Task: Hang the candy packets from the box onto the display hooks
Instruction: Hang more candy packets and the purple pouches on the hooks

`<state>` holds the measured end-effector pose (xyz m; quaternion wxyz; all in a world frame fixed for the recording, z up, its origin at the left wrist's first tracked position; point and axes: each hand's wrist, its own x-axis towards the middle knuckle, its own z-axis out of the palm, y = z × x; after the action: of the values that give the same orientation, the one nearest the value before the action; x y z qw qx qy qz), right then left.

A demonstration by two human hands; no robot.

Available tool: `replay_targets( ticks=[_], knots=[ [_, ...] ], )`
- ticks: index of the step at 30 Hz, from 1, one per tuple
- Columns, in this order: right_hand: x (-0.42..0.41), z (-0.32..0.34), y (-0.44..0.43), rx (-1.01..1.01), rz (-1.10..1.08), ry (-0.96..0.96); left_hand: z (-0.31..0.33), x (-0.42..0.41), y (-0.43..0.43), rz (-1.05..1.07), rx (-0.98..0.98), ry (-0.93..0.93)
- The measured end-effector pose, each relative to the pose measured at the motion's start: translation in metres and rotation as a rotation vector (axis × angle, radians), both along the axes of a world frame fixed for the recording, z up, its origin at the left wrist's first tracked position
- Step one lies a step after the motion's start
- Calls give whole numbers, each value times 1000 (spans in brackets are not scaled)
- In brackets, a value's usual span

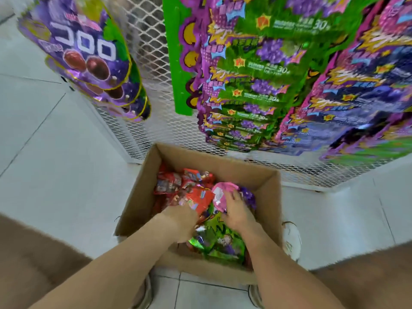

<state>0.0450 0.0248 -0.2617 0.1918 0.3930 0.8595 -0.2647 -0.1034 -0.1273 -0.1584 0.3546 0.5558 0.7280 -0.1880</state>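
An open cardboard box (pixel 265 186) stands on the floor below me, holding loose candy packets. Both my hands are inside it. My right hand (pixel 237 210) grips a pink packet (pixel 220 192) at the box's right side, with purple packets beside it. My left hand (pixel 180 219) lies among the red packets (pixel 196 195), fingers curled down into them; whether it holds one is hidden. Green packets (pixel 220 239) lie nearer to me. Above the box, rows of green and purple packets (pixel 256 85) and pink ones (pixel 361 90) hang on the white mesh display (pixel 151 52).
A column of purple grape-candy packets (pixel 89 59) hangs at the upper left of the mesh. White tiled floor (pixel 55 152) spreads left and right of the box. My shoes (pixel 254 295) stand close to the box's near wall.
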Motion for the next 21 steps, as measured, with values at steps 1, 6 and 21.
replay_targets(
  ticks=[1, 6, 21],
  knots=[
    [-5, -8, -2, -33, 4, 12, -9, -1, -3, 1, 9, -8],
    [-17, -8, -11, 148, 95, -108, -33, -1, -8, 37, -19, -82],
    [-4, 112, -21, 143, -163, 282, 23, -18, 10, 193, 404, -233]
  ],
)
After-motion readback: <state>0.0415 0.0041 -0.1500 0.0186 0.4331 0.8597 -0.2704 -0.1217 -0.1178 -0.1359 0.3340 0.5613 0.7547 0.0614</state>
